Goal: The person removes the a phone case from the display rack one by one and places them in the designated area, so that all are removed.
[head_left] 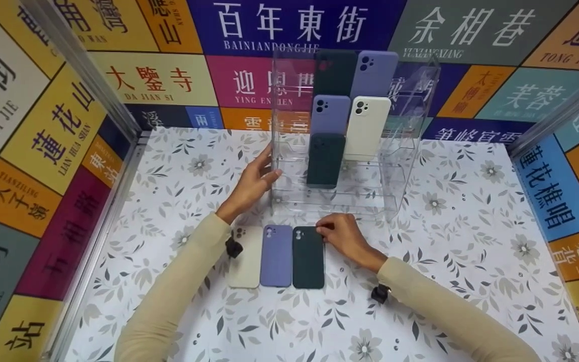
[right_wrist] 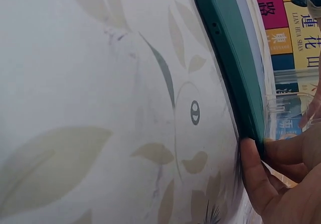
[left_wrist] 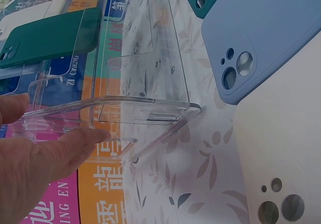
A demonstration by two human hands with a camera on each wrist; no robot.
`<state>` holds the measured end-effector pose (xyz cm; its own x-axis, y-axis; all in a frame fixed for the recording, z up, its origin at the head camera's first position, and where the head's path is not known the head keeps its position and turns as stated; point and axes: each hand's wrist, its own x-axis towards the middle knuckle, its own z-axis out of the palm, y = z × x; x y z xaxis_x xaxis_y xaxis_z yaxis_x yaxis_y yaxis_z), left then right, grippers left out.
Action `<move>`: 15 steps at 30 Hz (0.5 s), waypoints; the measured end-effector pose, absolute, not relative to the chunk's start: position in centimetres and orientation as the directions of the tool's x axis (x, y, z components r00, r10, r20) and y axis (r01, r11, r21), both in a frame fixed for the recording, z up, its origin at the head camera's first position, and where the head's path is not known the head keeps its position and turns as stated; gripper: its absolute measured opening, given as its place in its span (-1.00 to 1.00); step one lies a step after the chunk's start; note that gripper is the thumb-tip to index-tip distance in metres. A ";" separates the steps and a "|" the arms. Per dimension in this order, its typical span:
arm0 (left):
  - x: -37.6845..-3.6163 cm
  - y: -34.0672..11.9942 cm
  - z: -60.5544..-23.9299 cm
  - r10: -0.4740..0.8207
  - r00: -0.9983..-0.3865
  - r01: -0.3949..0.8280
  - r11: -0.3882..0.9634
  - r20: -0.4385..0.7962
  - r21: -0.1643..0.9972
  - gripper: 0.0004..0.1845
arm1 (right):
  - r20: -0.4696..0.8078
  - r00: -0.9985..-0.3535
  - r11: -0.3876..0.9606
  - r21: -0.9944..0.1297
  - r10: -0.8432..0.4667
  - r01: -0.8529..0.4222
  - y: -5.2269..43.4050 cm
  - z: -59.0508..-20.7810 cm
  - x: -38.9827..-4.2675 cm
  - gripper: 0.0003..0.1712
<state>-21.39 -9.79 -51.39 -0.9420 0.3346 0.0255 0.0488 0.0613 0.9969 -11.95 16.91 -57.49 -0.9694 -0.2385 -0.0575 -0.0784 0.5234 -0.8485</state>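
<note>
My left hand (head_left: 250, 187) grips the left side wall of a clear acrylic display stand (head_left: 360, 201); in the left wrist view its thumb and fingers lie on either side of the panel. With my right hand (head_left: 346, 236) I pinch the top right corner of a dark green phone case (head_left: 308, 259), which lies on the table. Beside that case, side by side, lie a purple phone case (head_left: 276, 256) and a cream phone case (head_left: 247, 266), the last partly behind my left wrist. In the right wrist view, thumb and fingertips meet the green case's (right_wrist: 228, 58) end.
On the stand's tiers stand a dark green case (head_left: 326, 161), a purple case (head_left: 330, 114), a cream case (head_left: 368, 128), and at the top another purple case (head_left: 376, 73) beside a dark green one (head_left: 335, 75). A flower-patterned tabletop (head_left: 450, 241) meets sign-covered walls (head_left: 164, 83).
</note>
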 end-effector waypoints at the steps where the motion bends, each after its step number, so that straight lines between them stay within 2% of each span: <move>1: -21.4 -9.8 -51.4 0.335 -0.942 0.046 0.064 0.022 0.997 -0.16 | -0.044 -0.970 0.528 -0.844 -0.239 -0.092 17.0 -57.5 -12.0 -0.90; 7: -21.4 -9.8 -51.4 0.332 -0.943 0.024 0.062 0.002 0.998 -0.15 | 0.056 -0.964 0.553 -0.810 -0.261 -0.197 17.9 -57.4 -12.0 -0.91; 15: -21.4 -9.8 -51.5 0.329 -0.944 0.015 0.043 0.000 0.999 -0.15 | 0.073 -0.966 0.554 -0.807 -0.250 -0.205 19.8 -57.0 -12.0 -0.90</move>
